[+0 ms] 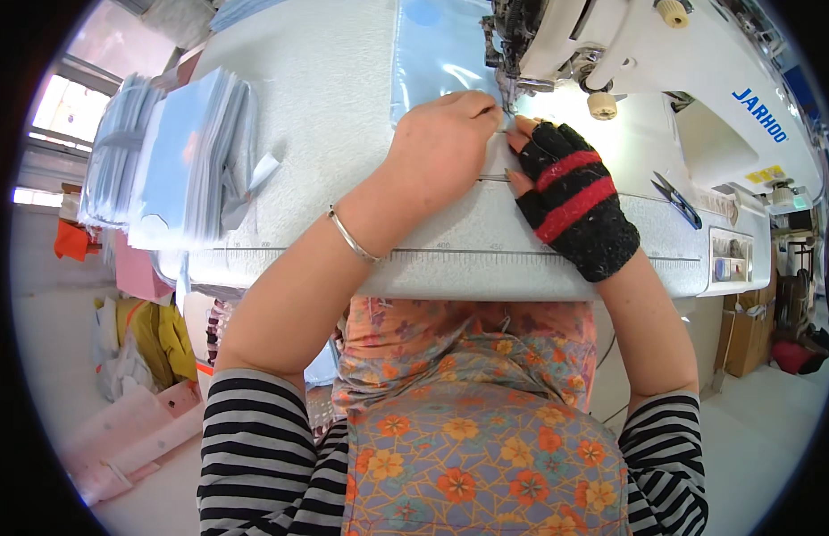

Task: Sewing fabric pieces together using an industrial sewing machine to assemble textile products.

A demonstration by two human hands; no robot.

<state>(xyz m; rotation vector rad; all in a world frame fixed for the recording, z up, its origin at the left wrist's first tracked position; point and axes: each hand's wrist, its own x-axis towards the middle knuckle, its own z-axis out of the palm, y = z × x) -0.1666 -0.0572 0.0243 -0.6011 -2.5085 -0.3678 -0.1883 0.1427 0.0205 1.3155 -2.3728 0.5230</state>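
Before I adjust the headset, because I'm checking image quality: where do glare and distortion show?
Head view: the worktop looks washed out beyond the gloved right hand; white highlights streak the blue plastic sheet; the window at left is overexposed and slants near the black fisheye rim.

Left hand [446, 141] curled; right hand [575, 198] palm-down just beside it

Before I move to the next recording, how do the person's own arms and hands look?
The left hand is ungloved, with a slim silver-coloured bracelet above the wrist. The right hand wears a black fingerless glove with red stripes. Both arms have black-and-grey striped sleeves ending near the elbows.
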